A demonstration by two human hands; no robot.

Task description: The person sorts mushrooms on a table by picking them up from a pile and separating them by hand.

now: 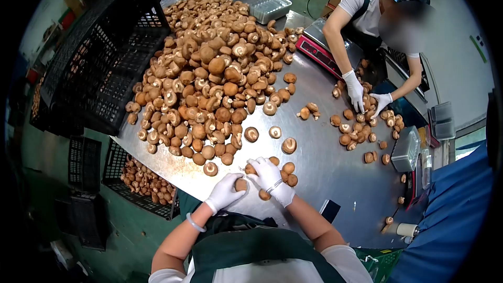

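Observation:
My left hand point(225, 193), in a white glove, is closed around a brown mushroom point(240, 184) at the near edge of the steel table point(319, 178). Just right of it, my right hand point(266, 177), gloved too, has its fingers curled over another mushroom point(250, 169), which shows beside the fingertips. Several loose mushrooms point(288, 167) lie right beside my right hand, and one mushroom point(264, 195) sits below its palm. Beyond both hands rises a large heap of brown mushrooms point(209, 78).
Black crates point(99, 57) stand at the left; a lower crate point(112, 170) holds mushrooms. Across the table a co-worker's gloved hands point(355, 91) handle a smaller mushroom pile point(356, 132). A red scale point(318, 55), clear trays point(270, 8) and a dark flat object point(330, 210) are on the table.

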